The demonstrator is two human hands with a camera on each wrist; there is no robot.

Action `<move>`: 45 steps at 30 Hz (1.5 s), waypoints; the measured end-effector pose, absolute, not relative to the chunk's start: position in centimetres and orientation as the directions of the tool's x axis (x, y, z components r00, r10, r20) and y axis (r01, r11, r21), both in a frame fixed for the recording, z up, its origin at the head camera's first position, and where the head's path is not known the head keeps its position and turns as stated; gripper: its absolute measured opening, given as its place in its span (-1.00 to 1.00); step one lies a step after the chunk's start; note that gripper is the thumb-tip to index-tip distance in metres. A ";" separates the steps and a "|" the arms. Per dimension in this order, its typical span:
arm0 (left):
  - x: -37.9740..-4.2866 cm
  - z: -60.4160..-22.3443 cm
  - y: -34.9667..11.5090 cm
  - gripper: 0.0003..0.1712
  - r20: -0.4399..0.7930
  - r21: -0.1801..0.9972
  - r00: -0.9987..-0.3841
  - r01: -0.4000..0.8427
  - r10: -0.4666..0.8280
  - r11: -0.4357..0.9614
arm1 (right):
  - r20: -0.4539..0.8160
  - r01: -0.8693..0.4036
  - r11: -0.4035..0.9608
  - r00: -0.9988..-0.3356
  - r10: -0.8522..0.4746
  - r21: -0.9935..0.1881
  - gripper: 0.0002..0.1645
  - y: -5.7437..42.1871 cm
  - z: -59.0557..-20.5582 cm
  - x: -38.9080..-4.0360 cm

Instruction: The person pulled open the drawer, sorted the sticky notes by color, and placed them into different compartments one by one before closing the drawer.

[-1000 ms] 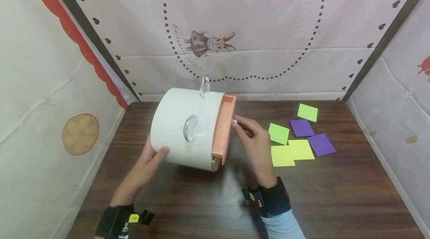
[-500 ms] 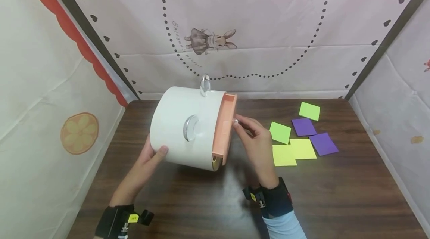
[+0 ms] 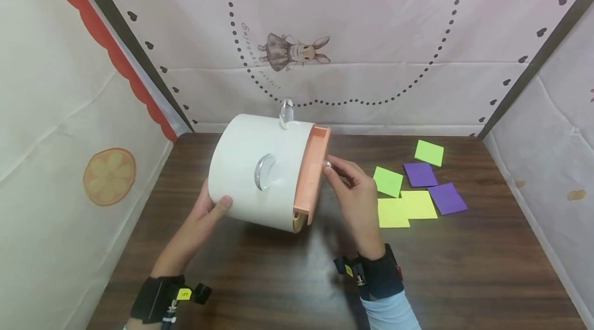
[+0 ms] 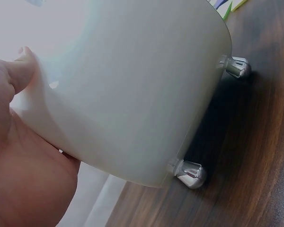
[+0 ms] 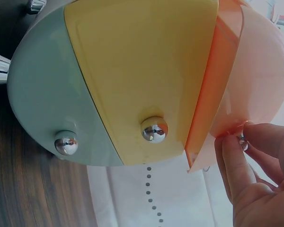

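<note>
A white drum-shaped cabinet [image 3: 246,152] is held near the far edge of a dark wood tabletop [image 3: 464,268], its drawer fronts turned toward three o'clock in the head view; clock positions there are taken from the cabinet's centre. At eight o'clock the cabinet is gripped by the left hand [image 3: 209,211], the thumb laid on the curved wall; the fingers are mostly hidden behind the body. At three o'clock a peach drawer [image 3: 310,178] is drawn partly out, and its small silver knob [image 5: 245,144] is pinched by the right hand [image 3: 355,196], thumb and fingertips brought together with only the knob between them.

In the right wrist view, a yellow drawer [image 5: 142,71] is seen at nine o'clock from the peach one, and a green drawer [image 5: 47,90] farther along at nine; a round silver knob is carried by each. Silver feet [image 4: 191,174] are shown by the left wrist camera; their contact with the wood cannot be told. Clear loop handles [image 3: 266,172] are fitted at the centre and one o'clock.

At three o'clock, beyond the right hand, yellow notes [image 3: 418,204], purple notes [image 3: 447,198] and green notes [image 3: 388,182] are scattered. A printed rabbit [image 3: 294,52] is seen on the cloth at twelve.
</note>
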State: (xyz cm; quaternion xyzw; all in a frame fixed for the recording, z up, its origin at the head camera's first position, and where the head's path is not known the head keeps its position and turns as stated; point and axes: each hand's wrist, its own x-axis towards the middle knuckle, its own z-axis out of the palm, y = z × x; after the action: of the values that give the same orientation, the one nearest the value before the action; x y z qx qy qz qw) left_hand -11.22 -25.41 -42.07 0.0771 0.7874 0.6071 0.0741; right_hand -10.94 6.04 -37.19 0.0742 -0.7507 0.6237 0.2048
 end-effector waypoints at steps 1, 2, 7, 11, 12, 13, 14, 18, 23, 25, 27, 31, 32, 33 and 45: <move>-11.2 -42.0 -25.4 -0.18 -0.026 0.967 -0.977 0.029 0.211 0.252 | 0.403 -0.369 0.214 -0.904 0.144 -0.904 -0.66 6.1 -37.2 -10.9; -11.3 -42.0 -25.4 -0.18 -0.027 0.967 -0.977 0.028 0.212 0.252 | 0.405 -0.370 0.217 -0.903 0.145 -0.903 -0.66 6.1 -37.2 -10.9; -11.3 -42.1 -25.4 -0.17 -0.031 0.968 -0.976 0.025 0.214 0.252 | 0.422 -0.377 0.244 -0.890 0.173 -0.893 -0.67 6.5 -37.4 -10.9; -11.3 -42.2 -25.4 -0.17 -0.028 0.967 -0.976 0.028 0.214 0.254 | 0.431 -0.388 0.231 -0.884 0.180 -0.892 -0.67 6.8 -37.4 -10.8; -11.3 -42.2 -25.4 -0.18 -0.026 0.967 -0.977 0.029 0.212 0.252 | 0.434 -0.394 0.222 -0.884 0.174 -0.892 -0.67 6.8 -37.5 -10.8; -11.3 -42.2 -25.4 -0.18 -0.025 0.967 -0.977 0.030 0.211 0.252 | 0.435 -0.399 0.213 -0.884 0.168 -0.892 -0.66 6.8 -37.5 -10.8; -11.3 -42.1 -25.4 -0.18 -0.022 0.967 -0.977 0.033 0.211 0.252 | 0.438 -0.403 0.208 -0.884 0.164 -0.891 -0.66 6.9 -37.5 -10.9; -11.3 -42.1 -25.5 -0.18 -0.022 0.967 -0.979 0.031 0.205 0.251 | 0.438 -0.410 0.186 -0.887 0.150 -0.893 -0.65 7.0 -37.7 -11.0; -11.2 -42.1 -25.6 -0.18 -0.031 0.966 -0.979 0.023 0.199 0.259 | 0.432 -0.415 0.134 -0.891 0.137 -0.900 -0.65 6.8 -38.3 -11.2; -11.2 -42.1 -25.6 -0.18 -0.029 0.965 -0.979 0.024 0.200 0.261 | 0.445 -0.428 0.132 -0.883 0.149 -0.894 -0.66 6.8 -39.0 -11.4; -11.3 -42.2 -25.6 -0.18 -0.022 0.966 -0.978 0.032 0.206 0.258 | 0.465 -0.447 0.135 -0.870 0.165 -0.884 -0.67 6.8 -40.1 -11.9; -11.1 -41.7 -25.1 -0.18 -0.024 0.967 -0.977 0.032 0.212 0.252 | 0.498 -0.475 0.155 -0.844 0.199 -0.866 -0.68 7.0 -41.0 -12.2; -10.9 -41.4 -25.0 -0.18 -0.026 0.968 -0.977 0.029 0.213 0.250 | 0.498 -0.476 0.151 -0.843 0.204 -0.866 -0.68 7.0 -40.8 -12.0; -10.8 -41.1 -24.8 -0.18 -0.028 0.968 -0.976 0.028 0.216 0.250 | 0.498 -0.476 0.149 -0.841 0.210 -0.867 -0.67 6.9 -40.5 -11.7; -10.8 -41.1 -24.6 -0.22 -0.010 0.967 -0.978 0.043 0.207 0.250 | 0.514 -0.495 0.138 -0.838 0.184 -0.858 -0.66 7.4 -39.5 -11.3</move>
State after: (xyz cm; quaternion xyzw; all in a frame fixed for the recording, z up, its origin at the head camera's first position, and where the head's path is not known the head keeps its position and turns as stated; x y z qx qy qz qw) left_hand -10.81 -24.60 -41.14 0.0791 0.7876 0.6073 0.0676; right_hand -11.32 7.37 -39.48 0.1101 -0.7071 0.6473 0.2624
